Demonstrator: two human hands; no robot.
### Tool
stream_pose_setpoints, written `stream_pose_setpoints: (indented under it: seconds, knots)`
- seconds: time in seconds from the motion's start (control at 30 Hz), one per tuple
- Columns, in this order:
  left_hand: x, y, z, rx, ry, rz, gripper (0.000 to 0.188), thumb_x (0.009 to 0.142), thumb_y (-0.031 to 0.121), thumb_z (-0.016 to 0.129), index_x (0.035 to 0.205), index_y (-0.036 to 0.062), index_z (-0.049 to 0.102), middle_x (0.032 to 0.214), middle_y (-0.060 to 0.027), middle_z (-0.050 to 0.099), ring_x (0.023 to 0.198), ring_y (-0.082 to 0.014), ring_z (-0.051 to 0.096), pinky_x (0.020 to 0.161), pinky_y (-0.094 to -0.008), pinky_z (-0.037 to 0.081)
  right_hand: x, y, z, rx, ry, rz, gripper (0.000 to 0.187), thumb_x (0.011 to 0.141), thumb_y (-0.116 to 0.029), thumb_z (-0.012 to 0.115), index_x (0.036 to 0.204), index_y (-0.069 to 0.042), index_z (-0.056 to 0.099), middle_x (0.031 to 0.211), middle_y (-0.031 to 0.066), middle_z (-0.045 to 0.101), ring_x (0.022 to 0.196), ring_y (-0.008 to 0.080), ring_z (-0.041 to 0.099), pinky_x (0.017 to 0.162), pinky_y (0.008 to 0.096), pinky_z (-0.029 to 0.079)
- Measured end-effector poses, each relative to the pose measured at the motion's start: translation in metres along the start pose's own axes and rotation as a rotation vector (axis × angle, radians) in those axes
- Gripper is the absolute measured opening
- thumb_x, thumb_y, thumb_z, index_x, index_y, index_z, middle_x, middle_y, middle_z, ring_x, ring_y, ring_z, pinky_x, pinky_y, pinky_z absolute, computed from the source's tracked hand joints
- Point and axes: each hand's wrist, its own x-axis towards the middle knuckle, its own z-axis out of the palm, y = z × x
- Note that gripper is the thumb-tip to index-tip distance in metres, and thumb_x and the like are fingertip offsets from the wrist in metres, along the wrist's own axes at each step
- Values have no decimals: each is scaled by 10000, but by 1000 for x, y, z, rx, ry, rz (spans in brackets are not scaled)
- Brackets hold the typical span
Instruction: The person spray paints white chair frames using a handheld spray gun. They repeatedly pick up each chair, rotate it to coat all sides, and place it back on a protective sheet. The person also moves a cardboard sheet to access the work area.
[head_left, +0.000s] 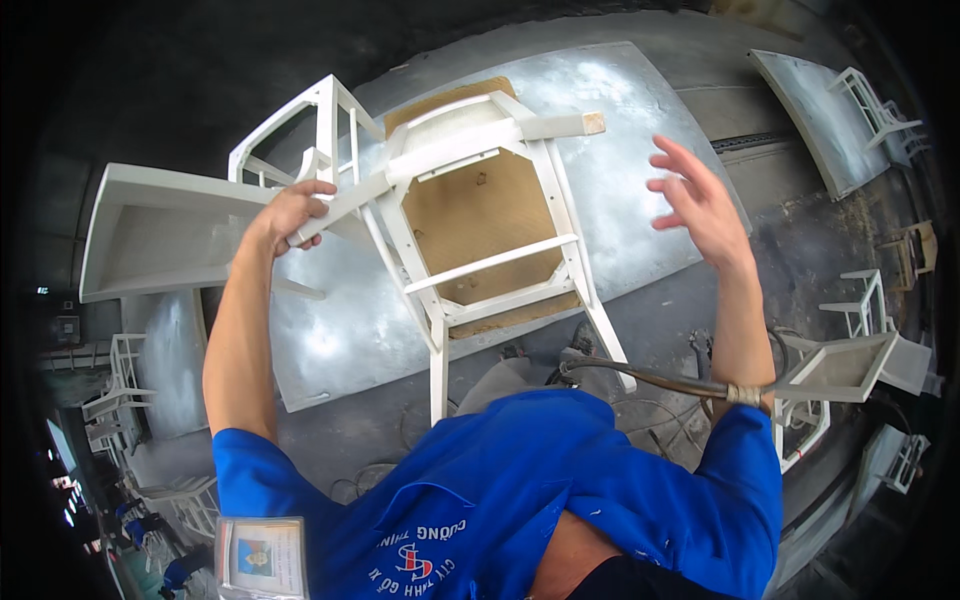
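Note:
A white wooden chair (490, 265) lies tilted in front of me, with legs pointing toward me and others out to the sides. Under it, a brown board (470, 215) shows through the open seat frame. My left hand (285, 222) is closed round the end of the chair's left leg. To the right, my right hand (700, 205) hangs in the air with its fingers spread and nothing in them. Nearest to it is the other leg (565, 126), whose end is bare wood; hand and leg are apart.
The chair and board rest over a large silvery sheet (325, 350). At the left stand a white chair frame (325, 125) and a white open box-like piece (165, 235). A dark hose (660, 378) runs by my right elbow. More white chairs (875, 110) stand around the right side.

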Motion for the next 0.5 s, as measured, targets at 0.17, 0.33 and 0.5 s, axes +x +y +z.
stream_pose_setpoints:
  seconds: [0.17, 0.33, 0.5]
  knots:
    - [-7, 2, 4, -8, 22, 38, 366, 879, 9, 581, 1231, 81, 650, 894, -134, 675, 521, -184, 608, 385, -294, 463, 88, -7, 30, 197, 149, 10, 775, 989, -636, 598, 1468, -27, 567, 1355, 173, 623, 1101, 265, 645, 825, 424, 584]
    - [-5, 5, 2, -24, 13, 35, 301, 874, 5, 585, 1150, 87, 672, 870, -124, 682, 502, -190, 624, 369, -298, 445, 127, -12, 78, -68, -70, -24, 532, 976, -462, 625, 1148, 28, 741, 1022, 186, 745, 991, 241, 653, 805, 392, 519]
    - [-28, -6, 12, -47, 92, 29, 251, 864, 6, 598, 1094, 83, 661, 831, -122, 670, 534, -192, 629, 402, -310, 444, 98, -11, 71, -119, -167, -54, 369, 964, -282, 625, 1107, 16, 787, 1507, 235, 565, 1323, 340, 597, 1101, 402, 458]
